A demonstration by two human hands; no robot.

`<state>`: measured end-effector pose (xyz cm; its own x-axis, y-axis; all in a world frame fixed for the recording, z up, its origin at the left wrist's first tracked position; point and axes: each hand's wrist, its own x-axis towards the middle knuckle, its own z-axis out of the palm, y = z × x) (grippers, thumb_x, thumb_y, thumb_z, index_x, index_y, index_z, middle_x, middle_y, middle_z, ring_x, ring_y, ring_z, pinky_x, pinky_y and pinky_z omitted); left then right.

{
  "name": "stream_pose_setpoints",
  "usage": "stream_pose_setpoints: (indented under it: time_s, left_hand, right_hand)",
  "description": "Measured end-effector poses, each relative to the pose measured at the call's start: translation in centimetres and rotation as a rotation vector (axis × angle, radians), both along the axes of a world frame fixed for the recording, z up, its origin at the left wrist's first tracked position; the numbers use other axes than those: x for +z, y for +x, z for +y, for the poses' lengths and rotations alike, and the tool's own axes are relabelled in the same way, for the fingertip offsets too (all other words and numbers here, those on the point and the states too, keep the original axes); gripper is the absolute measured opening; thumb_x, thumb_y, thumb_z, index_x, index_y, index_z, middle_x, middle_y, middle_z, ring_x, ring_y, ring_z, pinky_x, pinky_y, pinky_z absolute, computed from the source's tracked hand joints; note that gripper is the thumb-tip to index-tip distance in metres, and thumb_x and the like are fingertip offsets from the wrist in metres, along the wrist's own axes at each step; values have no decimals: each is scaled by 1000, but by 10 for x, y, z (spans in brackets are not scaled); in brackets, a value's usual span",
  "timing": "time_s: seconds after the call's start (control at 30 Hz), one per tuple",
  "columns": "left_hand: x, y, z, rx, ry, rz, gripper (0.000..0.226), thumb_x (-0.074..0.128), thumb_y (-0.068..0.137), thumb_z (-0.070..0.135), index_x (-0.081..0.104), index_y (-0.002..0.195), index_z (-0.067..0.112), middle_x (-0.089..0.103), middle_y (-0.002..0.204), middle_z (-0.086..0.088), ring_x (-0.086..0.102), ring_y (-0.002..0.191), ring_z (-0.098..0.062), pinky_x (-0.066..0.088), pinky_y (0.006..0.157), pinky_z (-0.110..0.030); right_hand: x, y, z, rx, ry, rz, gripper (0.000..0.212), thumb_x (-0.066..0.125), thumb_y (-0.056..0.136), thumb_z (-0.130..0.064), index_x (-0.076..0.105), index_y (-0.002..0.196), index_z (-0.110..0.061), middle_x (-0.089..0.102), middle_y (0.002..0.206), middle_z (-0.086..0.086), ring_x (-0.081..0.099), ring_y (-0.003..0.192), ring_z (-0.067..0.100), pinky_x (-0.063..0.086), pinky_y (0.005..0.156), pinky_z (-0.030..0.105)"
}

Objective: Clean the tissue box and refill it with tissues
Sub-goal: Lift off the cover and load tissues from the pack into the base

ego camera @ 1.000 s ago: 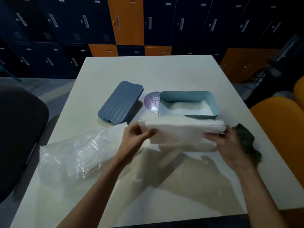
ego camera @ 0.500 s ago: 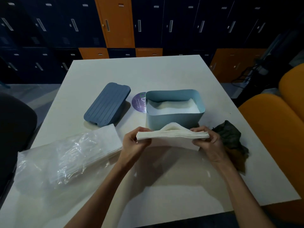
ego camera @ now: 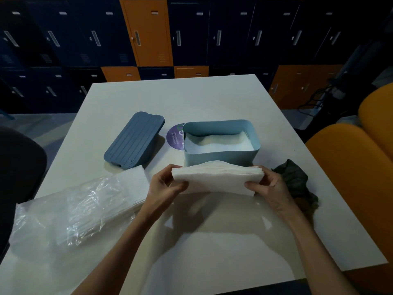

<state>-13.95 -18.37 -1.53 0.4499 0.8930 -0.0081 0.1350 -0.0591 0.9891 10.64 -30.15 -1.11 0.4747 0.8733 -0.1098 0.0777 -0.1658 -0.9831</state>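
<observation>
Just in front of the open tissue box (ego camera: pixel 221 154), we hold a stack of tissues (ego camera: pixel 214 178) above the white table (ego camera: pixel 191 99), one end pinched in the left hand (ego camera: pixel 165 188) and the other in the right hand (ego camera: pixel 269 188). The box stands uncovered with a layer of white tissue in it already, and its ribbed lid (ego camera: pixel 135 140) lies well to its left. The main risk we see is the stack itself: it is soft and bowed upward in the middle, so if either pinch loosens, the sheets could fan apart or slide out before they reach the box. It also looks about as long as the opening, so a skewed lowering could catch the ends on the rim and crumple the top sheets. The dark cloth (ego camera: pixel 295 179) sits just beside our right hand and could be dragged along. The plastic bag (ego camera: pixel 70 209) with spare tissues lies to the left, clear of the path. Both forearms reach forward and converge, wrists level, thumbs on the near face of the stack and fingers curled behind it.
</observation>
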Motion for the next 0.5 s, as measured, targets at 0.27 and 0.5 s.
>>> stream_pose_setpoints:
  time_s: [0.27,0.5]
  left_hand:
    - [56,8,12,11,5,-132,27,69,84,1,71,102,20,76,97,2,71,90,-14,59,78,-29]
    - [100,60,79,137,235,318,19,67,82,20,68,94,6,67,83,-6,61,76,-18,44,51,-19]
  right_hand:
    - [66,13,2,-37,86,20,24,66,84,-3,68,101,-20,74,90,-6,69,82,4,57,71,20]
    - [102,52,80,-69,23,-312,6,68,85,-19,70,90,-18,72,92,2,68,90,20,56,80,42]
